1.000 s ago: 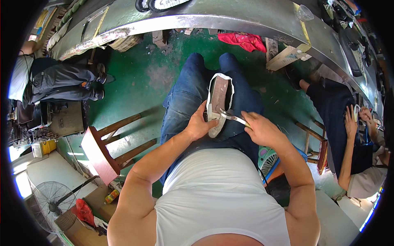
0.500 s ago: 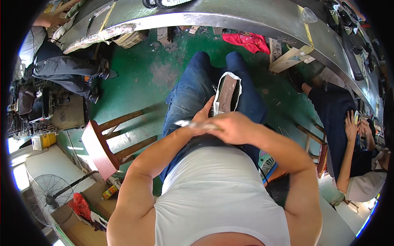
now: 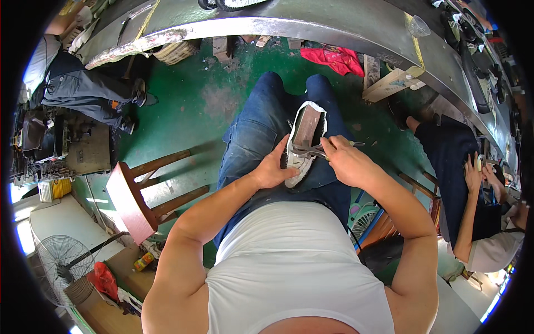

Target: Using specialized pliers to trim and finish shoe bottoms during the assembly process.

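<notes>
An unfinished shoe (image 3: 307, 126) lies sole side up on my lap between my thighs. Its bottom is brown, edged by a white rim of upper, and its lower end is pale. My left hand (image 3: 271, 168) is wrapped round the left side of that lower end, thumb across it. My right hand (image 3: 349, 162) grips metal pliers (image 3: 315, 150) from the right. Their jaws meet the shoe's edge where the brown bottom joins the pale end; whether they pinch material I cannot make out. A handle end sticks out beyond my right fingers.
A metal workbench (image 3: 245, 26) curves across the far side, with a red cloth (image 3: 335, 59) beneath it. To my left stand a wooden stool (image 3: 129, 203) and a fan (image 3: 64, 270). Co-workers sit on both sides; one person's hands (image 3: 474, 172) work at the right.
My right hand has swung from over my left wrist to the shoe's right side, bringing the pliers' jaws onto its edge. My left hand has shifted slightly down along the shoe.
</notes>
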Motion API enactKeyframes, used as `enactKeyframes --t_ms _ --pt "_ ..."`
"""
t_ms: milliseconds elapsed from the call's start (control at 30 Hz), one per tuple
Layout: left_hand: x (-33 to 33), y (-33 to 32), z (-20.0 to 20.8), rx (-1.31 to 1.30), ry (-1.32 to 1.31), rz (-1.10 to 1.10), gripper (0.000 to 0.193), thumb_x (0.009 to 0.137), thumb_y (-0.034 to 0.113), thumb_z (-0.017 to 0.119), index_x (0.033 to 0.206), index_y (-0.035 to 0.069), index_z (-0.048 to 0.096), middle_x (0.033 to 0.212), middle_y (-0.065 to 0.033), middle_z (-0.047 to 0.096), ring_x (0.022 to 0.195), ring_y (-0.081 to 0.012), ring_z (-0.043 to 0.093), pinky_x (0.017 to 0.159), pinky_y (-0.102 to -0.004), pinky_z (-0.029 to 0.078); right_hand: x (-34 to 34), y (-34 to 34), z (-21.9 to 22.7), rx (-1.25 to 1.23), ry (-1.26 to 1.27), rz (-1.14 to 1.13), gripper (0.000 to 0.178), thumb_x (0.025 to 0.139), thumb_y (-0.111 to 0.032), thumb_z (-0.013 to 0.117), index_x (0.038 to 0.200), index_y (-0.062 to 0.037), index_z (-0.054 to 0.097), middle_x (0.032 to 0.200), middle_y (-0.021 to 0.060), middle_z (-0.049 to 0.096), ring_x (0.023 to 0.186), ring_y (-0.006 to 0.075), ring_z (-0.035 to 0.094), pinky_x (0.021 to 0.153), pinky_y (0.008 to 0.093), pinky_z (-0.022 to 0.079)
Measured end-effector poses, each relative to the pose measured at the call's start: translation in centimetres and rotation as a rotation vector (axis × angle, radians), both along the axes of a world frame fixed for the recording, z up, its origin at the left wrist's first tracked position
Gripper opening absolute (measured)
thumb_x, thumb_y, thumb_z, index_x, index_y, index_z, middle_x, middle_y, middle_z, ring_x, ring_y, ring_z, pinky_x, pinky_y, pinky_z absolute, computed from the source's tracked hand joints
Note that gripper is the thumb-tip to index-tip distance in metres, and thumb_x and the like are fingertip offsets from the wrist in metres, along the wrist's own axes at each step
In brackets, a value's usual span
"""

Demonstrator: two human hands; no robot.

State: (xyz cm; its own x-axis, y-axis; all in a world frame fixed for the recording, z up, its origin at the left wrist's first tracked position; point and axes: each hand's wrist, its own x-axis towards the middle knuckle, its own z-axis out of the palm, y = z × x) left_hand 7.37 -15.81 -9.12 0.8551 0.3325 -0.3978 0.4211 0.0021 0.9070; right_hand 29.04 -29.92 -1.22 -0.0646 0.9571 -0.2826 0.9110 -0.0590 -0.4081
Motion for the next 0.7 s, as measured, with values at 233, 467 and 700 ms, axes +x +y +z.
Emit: enactKeyframes --t_ms 233,467,700 --pt "2.0 -0.1 4.0 0.085 0.178 -0.104 0.11 0.08 0.016 0.077 0.157 0.001 -0.001 0.143 -0.0244 0.049 0.134 -0.034 0.049 0.114 -0.0347 0.035 2.6 5.6 5.8 -0.652 0.036 0.105 0.035 0.09 -0.01 0.06 0.121 0.0055 0.055 0.106 0.0221 0.064 0.102 0.0399 0.064 0.088 0.0463 0.052" --pt "1.8 1.0 0.2 -0.015 -0.001 -0.062 0.113 0.079 0.016 0.079 0.157 0.0 -0.001 0.149 -0.0229 0.043 0.139 -0.0304 0.043 0.116 -0.0337 0.032 2.2 2.5 1.9 -0.419 0.272 0.057 0.036 0.091 -0.016 0.06 0.125 -0.0028 0.056 0.102 0.0197 0.065 0.097 0.0414 0.064 0.085 0.0477 0.051" --pt "1.9 1.1 1.5 0.081 0.146 -0.102 0.111 0.081 0.021 0.077 0.156 -0.003 0.0 0.148 -0.0312 0.04 0.139 -0.0361 0.042 0.115 -0.0348 0.034 3.8 -0.5 -0.9 -0.132 0.318 0.007 0.055 0.089 -0.014 0.062 0.14 0.0007 0.047 0.115 0.0254 0.062 0.11 0.0409 0.059 0.096 0.0454 0.047"
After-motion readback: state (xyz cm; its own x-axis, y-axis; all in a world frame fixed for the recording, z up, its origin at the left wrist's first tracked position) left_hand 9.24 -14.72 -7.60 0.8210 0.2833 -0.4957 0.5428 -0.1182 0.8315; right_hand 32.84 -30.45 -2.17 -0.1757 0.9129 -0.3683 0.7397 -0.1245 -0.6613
